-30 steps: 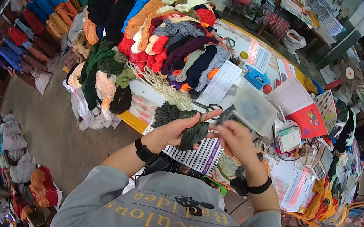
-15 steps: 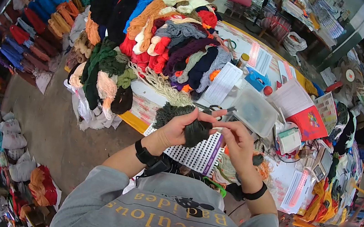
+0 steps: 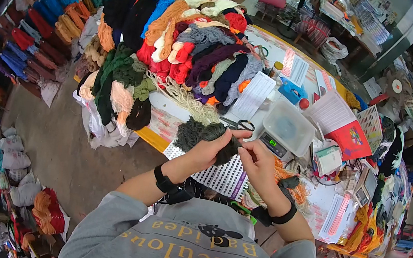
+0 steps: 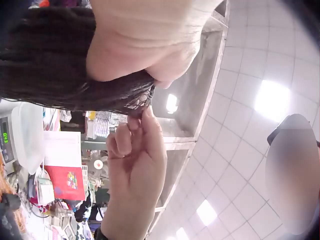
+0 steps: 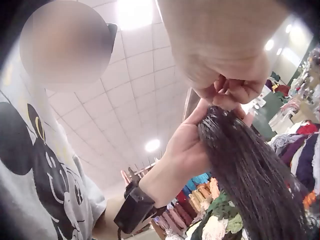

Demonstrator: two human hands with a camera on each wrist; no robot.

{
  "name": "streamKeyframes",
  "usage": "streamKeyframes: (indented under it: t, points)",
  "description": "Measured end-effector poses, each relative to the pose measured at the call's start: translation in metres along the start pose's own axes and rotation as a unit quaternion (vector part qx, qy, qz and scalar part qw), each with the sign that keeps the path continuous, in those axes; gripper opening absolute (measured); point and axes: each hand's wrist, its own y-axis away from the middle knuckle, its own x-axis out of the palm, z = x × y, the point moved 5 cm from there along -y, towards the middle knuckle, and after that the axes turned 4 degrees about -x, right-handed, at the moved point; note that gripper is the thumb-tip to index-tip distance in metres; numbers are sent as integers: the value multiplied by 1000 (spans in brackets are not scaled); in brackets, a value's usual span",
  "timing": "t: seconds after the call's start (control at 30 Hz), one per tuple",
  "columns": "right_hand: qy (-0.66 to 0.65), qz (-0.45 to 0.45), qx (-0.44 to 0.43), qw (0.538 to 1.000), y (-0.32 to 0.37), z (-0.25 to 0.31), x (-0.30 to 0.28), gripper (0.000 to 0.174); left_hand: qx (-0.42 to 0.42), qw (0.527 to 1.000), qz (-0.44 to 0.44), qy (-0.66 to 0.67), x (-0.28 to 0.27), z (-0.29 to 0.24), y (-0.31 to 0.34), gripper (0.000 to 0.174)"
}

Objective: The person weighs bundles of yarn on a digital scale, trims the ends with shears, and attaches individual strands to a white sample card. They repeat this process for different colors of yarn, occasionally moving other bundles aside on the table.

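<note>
At frame centre, the left hand (image 3: 207,151) curls its fingers round a dark green yarn skein (image 3: 227,154) while the right hand (image 3: 256,168) pinches its end strands, seemingly teasing one loose, so the next move calls for steady tension.

Dark yarn skein (image 4: 50,65) in left hand (image 4: 150,35), fingers (image 4: 150,127) of right hand (image 4: 132,167) on its strands.

The skein (image 3: 221,145) is above the card (image 3: 221,177), with scissors (image 3: 237,124) and scale (image 3: 273,144) behind.
</note>
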Motion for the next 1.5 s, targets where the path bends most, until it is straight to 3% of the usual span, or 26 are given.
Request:
streamKeyframes:
  t: [0.07,0.13,0.17,0.23,0.3,0.4,0.5,0.57,0.63,0.7,0.77,0.83,0.9,0.97,1.03,1.07,1.1,1.17,1.2,1.3,1.33,1.4,1.5]
  points:
    - [-35,-3,22,999,1,-3,0,10,-1,1000,-14,15,-8,3,-1,55]
    - [-244,-13,138,960,2,-9,1,11,-19,999,8,26,-13,6,-2,54]
    - [-244,-13,138,960,1,-6,-1,11,-19,999,9,26,-12,7,-2,54]
    - [-347,-27,202,915,2,-6,-1,12,-14,1000,13,6,-4,3,-2,53]
    - [-342,-24,197,918,4,-13,0,14,-26,1000,-11,11,9,-2,-1,53]
    - [-228,73,185,953,6,-13,6,18,-36,999,-38,3,10,-2,0,51]
    - [-223,77,180,955,7,-19,4,16,-26,998,-46,-19,4,2,-2,50]
    - [-284,50,193,938,9,-23,0,15,-15,998,-53,-27,-2,1,-3,49]
    - [-343,24,206,916,12,-27,-9,15,-104,994,19,13,-3,4,-1,49]
    - [-458,-31,220,861,17,-33,-25,15,-181,978,102,37,-10,-1,7,40]
    - [-485,-131,209,839,31,-60,-57,16,-184,978,68,70,-53,-5,7,35]
    - [-512,-212,207,806,52,-99,-104,15,-106,974,-25,199,-96,-29,12,24]
    - [-530,-315,207,759,90,-155,-160,14,-47,960,-143,238,-156,-50,25,18]
    - [-522,-411,194,722,143,-205,-217,14,-7,940,-178,290,-210,-67,43,16]
    - [-492,-477,201,700,207,-266,-276,13,24,923,-225,311,-269,-81,62,15]
    - [-479,-471,185,717,246,-308,-311,15,62,920,-263,285,-292,-98,77,16]
    - [-368,-596,205,683,291,-308,-342,17,96,913,-299,259,-312,-112,87,17]
    - [-228,-555,196,775,345,-325,-390,25,150,897,-354,219,-338,-131,103,20]
    - [-196,-585,187,764,367,-326,-406,28,176,886,-382,192,-344,-140,109,24]
    - [-175,-692,211,668,380,-284,-417,25,217,867,-367,258,-360,-153,111,29]
    - [-174,-694,211,666,374,-274,-415,25,215,868,-366,258,-355,-152,108,29]
    - [-236,-551,231,766,336,-258,-396,20,203,913,-217,278,-318,-148,87,35]
    - [-246,-448,253,822,226,-166,-314,19,183,934,-190,240,-230,-134,62,42]
